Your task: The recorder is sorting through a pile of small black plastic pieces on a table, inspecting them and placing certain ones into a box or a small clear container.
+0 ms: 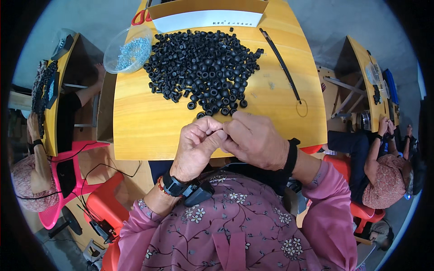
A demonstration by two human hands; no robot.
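My left hand (197,145) and my right hand (258,139) meet at the table's near edge, their fingertips pinched together. Whatever they hold between them is too small to make out. Right beyond my fingers spreads a big pile of small black caps (205,65), some round and hollow, others narrower like little plugs. The rounder ones lie on the near side, closest to my hands.
A clear round tub (110,58) of shiny bluish bits stands at the left of the wooden table (135,140). Behind the pile is an open white-sided box (208,21), with red handles (139,17) beside it. A thin black rod (281,63) lies right. Other people sit at side tables.
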